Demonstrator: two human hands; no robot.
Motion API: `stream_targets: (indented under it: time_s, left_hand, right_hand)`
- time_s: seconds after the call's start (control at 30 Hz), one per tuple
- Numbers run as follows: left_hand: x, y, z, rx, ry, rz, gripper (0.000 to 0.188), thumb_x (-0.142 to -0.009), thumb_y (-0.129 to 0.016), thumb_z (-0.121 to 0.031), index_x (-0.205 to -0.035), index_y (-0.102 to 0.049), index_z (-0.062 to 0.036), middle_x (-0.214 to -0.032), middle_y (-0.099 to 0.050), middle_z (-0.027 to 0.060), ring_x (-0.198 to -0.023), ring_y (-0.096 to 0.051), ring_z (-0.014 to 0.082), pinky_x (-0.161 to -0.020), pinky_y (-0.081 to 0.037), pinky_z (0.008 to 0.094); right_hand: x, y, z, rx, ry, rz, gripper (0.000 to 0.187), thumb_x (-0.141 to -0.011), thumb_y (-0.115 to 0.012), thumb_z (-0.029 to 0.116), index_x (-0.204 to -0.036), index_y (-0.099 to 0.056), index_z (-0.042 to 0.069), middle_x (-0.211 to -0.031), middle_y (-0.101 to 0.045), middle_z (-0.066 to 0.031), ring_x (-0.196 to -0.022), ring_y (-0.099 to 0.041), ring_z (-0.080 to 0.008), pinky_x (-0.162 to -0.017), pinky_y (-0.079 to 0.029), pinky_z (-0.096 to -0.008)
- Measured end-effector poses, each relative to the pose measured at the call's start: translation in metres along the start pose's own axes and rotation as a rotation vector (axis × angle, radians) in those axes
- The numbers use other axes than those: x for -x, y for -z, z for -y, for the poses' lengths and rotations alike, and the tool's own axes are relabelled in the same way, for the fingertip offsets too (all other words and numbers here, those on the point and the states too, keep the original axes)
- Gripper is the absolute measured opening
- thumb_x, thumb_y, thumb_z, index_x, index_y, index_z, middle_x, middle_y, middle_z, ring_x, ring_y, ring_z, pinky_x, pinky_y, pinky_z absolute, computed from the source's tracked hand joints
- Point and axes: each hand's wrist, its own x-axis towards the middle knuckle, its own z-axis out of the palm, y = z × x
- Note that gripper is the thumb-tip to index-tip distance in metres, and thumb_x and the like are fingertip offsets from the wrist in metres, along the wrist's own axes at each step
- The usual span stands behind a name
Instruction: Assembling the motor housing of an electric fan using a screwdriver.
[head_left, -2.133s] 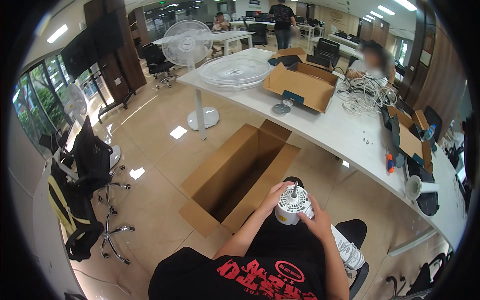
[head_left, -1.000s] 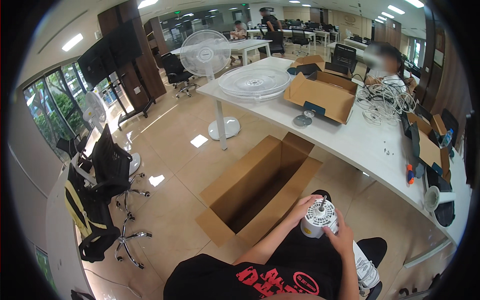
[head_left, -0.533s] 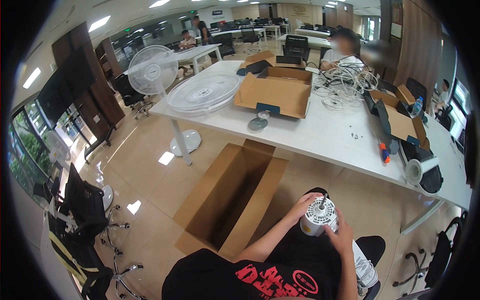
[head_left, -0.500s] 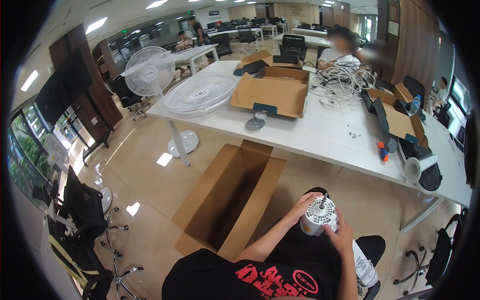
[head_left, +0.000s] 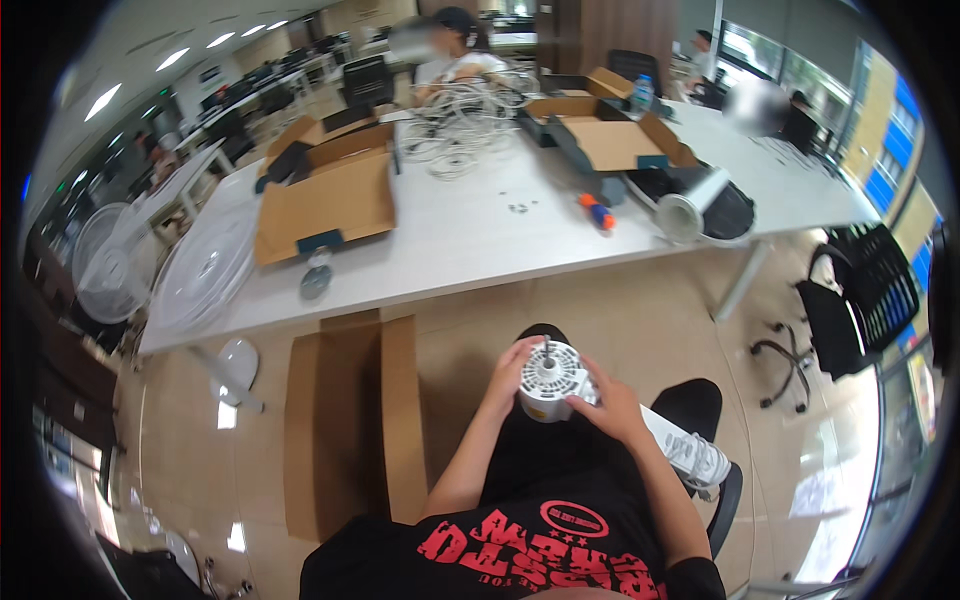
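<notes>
On my lap sits a white fan motor housing [head_left: 547, 392], its slotted round face turned up and a metal shaft sticking out of it. My left hand [head_left: 508, 372] is closed around its left side. From the right, my right hand [head_left: 612, 403] grips the same housing, thumb against its near side. A white fan pole [head_left: 662, 428] reaches from under my right hand over my thigh. Coiled white power cord [head_left: 704, 460] lies at the pole's far end.
Ahead stands a white table [head_left: 470, 235] with an open cardboard box [head_left: 335, 205], tangled white cables [head_left: 460, 130], a screwdriver [head_left: 598, 212] and clear fan grilles [head_left: 205, 262]. An open carton [head_left: 400, 420] is on the floor at left, an office chair [head_left: 860, 295] at right. A person sits across the table.
My view has swung to the right, so the table and carton appear further left. Both hands keep their hold on the motor housing.
</notes>
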Motion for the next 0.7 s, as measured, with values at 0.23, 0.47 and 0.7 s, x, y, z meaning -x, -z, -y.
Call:
stream_targets:
  time_s: [0.23,0.47,0.7]
  left_hand:
    - [-0.020,-0.007,0.007,0.015,0.022,0.060,0.039,-0.115,-0.050,-0.024,-0.139,-0.062,0.0048,-0.132,-0.072,0.0127,-0.119,-0.070,0.0192,-0.105,-0.054,0.0329]
    - [-0.027,-0.016,0.009,0.024,0.036,0.070,0.040,-0.114,-0.051,-0.025,-0.139,-0.062,0.0046,-0.132,-0.072,0.0125,-0.121,-0.069,0.0185,-0.106,-0.054,0.0327]
    - [-0.025,-0.020,0.004,-0.023,0.032,0.069,0.039,-0.115,-0.049,-0.024,-0.140,-0.062,0.0036,-0.135,-0.072,0.0112,-0.123,-0.068,0.0176,-0.108,-0.052,0.0314]
  right_hand:
    - [0.002,0.002,-0.013,0.042,-0.013,-0.024,0.089,-0.092,-0.069,0.069,-0.162,-0.043,0.021,-0.116,-0.074,-0.0254,-0.105,-0.073,-0.0438,-0.090,-0.057,-0.0495]
    - [0.003,0.006,-0.017,0.052,-0.038,-0.035,0.089,-0.091,-0.069,0.069,-0.162,-0.043,0.021,-0.120,-0.074,-0.0252,-0.108,-0.073,-0.0435,-0.093,-0.056,-0.0496]
    - [0.004,0.008,-0.016,0.066,-0.054,-0.039,0.091,-0.090,-0.071,0.068,-0.162,-0.044,0.019,-0.122,-0.074,-0.0240,-0.108,-0.073,-0.0429,-0.093,-0.056,-0.0496]
